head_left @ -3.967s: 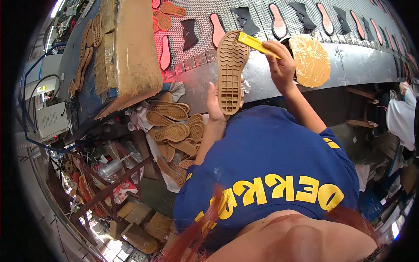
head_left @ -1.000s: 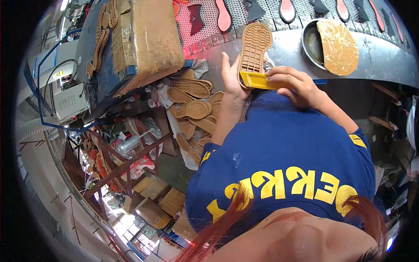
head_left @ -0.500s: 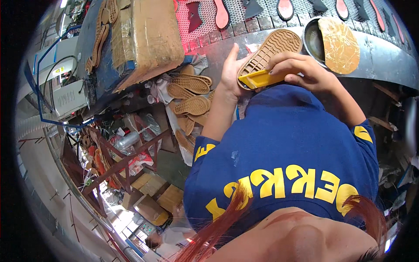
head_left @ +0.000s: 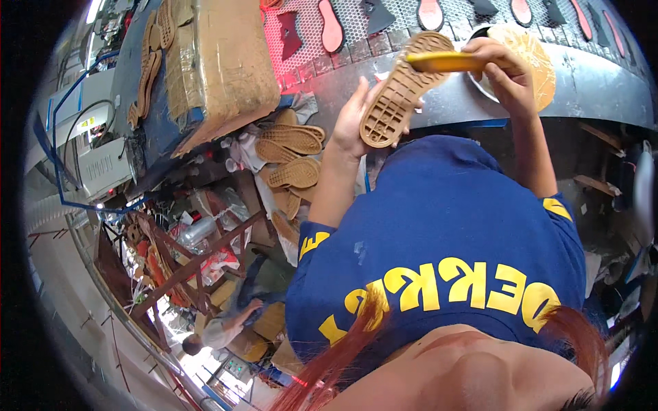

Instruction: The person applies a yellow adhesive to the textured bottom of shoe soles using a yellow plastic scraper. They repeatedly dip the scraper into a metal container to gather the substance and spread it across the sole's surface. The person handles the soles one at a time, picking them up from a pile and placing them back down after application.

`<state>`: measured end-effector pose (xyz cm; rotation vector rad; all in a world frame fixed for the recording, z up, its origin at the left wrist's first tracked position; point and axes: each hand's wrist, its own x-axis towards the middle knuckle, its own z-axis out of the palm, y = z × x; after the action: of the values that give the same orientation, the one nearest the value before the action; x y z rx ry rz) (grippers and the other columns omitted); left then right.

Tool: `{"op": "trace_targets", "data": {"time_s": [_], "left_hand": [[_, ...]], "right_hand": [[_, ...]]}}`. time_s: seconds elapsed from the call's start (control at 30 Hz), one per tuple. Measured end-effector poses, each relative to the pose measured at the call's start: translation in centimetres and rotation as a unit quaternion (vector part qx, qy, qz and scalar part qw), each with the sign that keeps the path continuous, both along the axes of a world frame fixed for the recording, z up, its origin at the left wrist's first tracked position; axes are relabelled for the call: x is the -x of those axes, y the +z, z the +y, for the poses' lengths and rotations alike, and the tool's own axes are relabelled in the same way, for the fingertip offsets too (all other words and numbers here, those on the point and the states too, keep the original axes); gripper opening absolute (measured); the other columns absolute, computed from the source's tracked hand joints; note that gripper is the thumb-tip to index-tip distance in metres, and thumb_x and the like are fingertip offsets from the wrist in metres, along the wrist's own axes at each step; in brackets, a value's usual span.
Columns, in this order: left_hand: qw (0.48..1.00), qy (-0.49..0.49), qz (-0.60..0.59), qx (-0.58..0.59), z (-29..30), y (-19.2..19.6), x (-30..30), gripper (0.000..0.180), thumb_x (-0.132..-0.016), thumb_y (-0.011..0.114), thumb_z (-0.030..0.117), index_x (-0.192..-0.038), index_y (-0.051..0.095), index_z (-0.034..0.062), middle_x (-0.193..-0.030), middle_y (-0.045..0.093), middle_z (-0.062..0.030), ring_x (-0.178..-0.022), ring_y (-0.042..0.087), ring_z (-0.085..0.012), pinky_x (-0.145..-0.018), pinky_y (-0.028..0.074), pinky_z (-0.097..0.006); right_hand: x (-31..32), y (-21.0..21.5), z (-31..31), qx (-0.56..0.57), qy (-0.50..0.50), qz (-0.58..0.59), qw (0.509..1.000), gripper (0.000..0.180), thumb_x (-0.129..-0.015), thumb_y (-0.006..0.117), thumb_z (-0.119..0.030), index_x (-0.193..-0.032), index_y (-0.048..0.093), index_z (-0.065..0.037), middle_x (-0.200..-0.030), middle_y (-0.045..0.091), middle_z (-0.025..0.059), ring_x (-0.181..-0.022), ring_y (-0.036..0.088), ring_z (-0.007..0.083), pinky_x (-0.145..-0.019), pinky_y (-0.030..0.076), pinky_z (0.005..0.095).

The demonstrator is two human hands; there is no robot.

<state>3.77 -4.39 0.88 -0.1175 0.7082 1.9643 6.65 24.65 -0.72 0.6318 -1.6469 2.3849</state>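
My left hand (head_left: 351,125) grips a tan shoe sole (head_left: 389,103) by its side, with the ridged, gridded face toward me. The sole leans up to the right, over the edge of the metal bench. In my right hand (head_left: 508,74) is a flat yellow tool (head_left: 439,63), pinched at its right end. Its other end lies across the upper part of the sole; whether it touches there I cannot tell, and its working edge is hidden. Behind my right hand are a metal bowl (head_left: 481,88) and a tan, scuffed board (head_left: 543,81) with a rounded outline.
Beyond the bench, a mesh conveyor (head_left: 404,34) carries pink insoles (head_left: 332,27) and dark cut pieces (head_left: 291,34). At left stands a taped cardboard box (head_left: 236,61). Several tan soles (head_left: 293,172) lie below it. A person (head_left: 223,332) is in the lower left background.
My right hand has moved up and right with the yellow tool, from the sole's lower end to its upper part. The sole has tilted more upright. A background person has come further into view.
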Motion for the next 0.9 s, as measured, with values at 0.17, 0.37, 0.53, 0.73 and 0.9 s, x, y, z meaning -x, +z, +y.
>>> {"op": "trace_targets", "data": {"time_s": [0.17,0.37,0.53,0.73,0.9], "left_hand": [[0.968,0.196,0.140,0.073,1.0,-1.1,-1.0,0.049,-0.103,0.034,0.033,-0.144,0.029,0.0062,-0.123,0.055,-0.0199,-0.099,0.063,-0.0309,-0.085,0.055,-0.042],[0.860,0.340,0.333,0.182,0.0,-4.1,-1.0,0.073,-0.078,0.066,-0.013,-0.138,0.031,0.0070,-0.128,0.049,-0.0127,-0.118,0.052,-0.0247,-0.099,0.046,-0.039],[0.826,0.296,0.407,0.254,0.0,-3.4,-0.6,0.077,-0.073,0.072,-0.012,-0.136,0.032,0.0057,-0.126,0.047,-0.0117,-0.123,0.048,-0.0247,-0.105,0.041,-0.038],[0.840,0.276,0.422,0.200,-0.8,-0.9,-0.9,0.098,-0.071,0.071,-0.013,-0.148,0.016,0.0094,-0.130,0.045,-0.0139,-0.128,0.045,-0.0298,-0.105,0.041,-0.044],[0.876,0.290,0.383,0.031,-1.2,1.1,-1.0,0.103,-0.070,0.067,-0.007,-0.152,0.007,0.0142,-0.138,0.039,-0.0186,-0.132,0.040,-0.0372,-0.111,0.032,-0.052]], "right_hand": [[-2.2,-6.1,2.9,-0.136,-0.266,-0.151,0.942,0.022,-0.091,0.062,-0.007,-0.112,0.064,-0.005,-0.106,0.066,0.0054,-0.088,0.059,0.0129,-0.076,0.048,0.0252],[-2.6,-15.1,3.9,-0.528,-0.422,-0.073,0.733,0.016,-0.085,0.056,-0.001,-0.100,0.062,0.000,-0.100,0.061,0.0158,-0.094,0.061,0.0346,-0.079,0.050,0.0404],[-2.3,-20.1,3.9,-0.612,-0.427,-0.096,0.659,0.020,-0.081,0.055,0.003,-0.099,0.065,0.000,-0.104,0.063,0.0152,-0.097,0.062,0.0331,-0.084,0.050,0.0391],[-1.4,-18.3,3.9,-0.417,-0.489,-0.116,0.758,0.015,-0.085,0.060,-0.003,-0.098,0.068,-0.003,-0.101,0.063,0.0139,-0.095,0.062,0.0318,-0.082,0.050,0.0372],[-1.2,-20.0,4.8,-0.241,-0.388,-0.209,0.865,0.015,-0.090,0.060,-0.009,-0.102,0.068,-0.004,-0.093,0.065,0.0060,-0.083,0.063,0.0182,-0.069,0.050,0.0300]]}}
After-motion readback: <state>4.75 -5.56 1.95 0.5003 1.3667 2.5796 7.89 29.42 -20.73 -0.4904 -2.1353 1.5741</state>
